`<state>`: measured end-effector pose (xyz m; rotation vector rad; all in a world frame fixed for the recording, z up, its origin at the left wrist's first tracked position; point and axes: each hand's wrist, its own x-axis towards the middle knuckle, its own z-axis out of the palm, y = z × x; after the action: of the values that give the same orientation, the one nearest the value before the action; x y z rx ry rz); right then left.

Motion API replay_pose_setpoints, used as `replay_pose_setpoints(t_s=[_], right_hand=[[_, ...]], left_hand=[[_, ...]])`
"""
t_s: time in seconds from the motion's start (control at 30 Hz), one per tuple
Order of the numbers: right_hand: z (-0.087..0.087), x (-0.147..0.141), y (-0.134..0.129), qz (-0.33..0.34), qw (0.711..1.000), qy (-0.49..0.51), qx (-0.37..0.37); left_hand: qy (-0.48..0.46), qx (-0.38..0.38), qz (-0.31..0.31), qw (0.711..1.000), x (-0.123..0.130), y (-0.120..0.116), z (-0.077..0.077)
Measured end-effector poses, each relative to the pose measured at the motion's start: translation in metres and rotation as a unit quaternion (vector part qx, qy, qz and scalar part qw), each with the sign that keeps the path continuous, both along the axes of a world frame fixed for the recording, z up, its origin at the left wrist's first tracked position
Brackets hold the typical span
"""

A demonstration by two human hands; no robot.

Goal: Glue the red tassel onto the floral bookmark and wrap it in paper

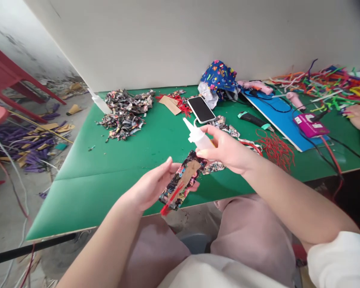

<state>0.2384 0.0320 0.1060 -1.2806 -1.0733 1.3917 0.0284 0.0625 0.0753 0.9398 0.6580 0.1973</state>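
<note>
My left hand (151,184) holds a floral fabric piece (187,176) over the table's front edge. A brown card strip lies along its face, and a red tassel (171,200) hangs past its lower end. In my right hand (223,148) is a white squeeze bottle (199,138), its pointed nozzle tipped up and to the left. The bottle's base is close above the fabric piece's upper end; whether they touch is hard to tell. Some fingers of both hands are hidden behind what they hold.
On the green table (108,160) lie a fabric scrap pile (126,114), another bottle (100,104), a phone (201,109), a cutter (255,120), red cords (276,150), a blue board (276,116) and a magenta device (310,125). Another person's hand (358,116) rests at right.
</note>
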Motion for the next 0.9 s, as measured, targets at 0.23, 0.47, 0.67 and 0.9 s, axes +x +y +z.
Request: replay_pose_setpoints(t_s=[0.23, 0.47, 0.67, 0.9], right_hand=[[0.030, -0.001, 0.004, 0.065, 0.997, -0.017, 0.032], [0.041, -0.003, 0.002, 0.100, 0.994, -0.025, 0.034], [0.055, 0.015, -0.001, -0.082, 0.982, -0.013, 0.171], [0.062, 0.018, -0.012, -0.138, 0.958, -0.012, 0.250]], left_hand=[[-0.175, -0.112, -0.024, 0.978, 0.015, -0.013, 0.005], [-0.243, -0.163, -0.043, 0.955, 0.011, -0.015, 0.004], [-0.330, -0.187, 0.010, 0.925, 0.017, -0.032, -0.006], [-0.389, -0.223, 0.045, 0.893, 0.033, -0.048, -0.007]])
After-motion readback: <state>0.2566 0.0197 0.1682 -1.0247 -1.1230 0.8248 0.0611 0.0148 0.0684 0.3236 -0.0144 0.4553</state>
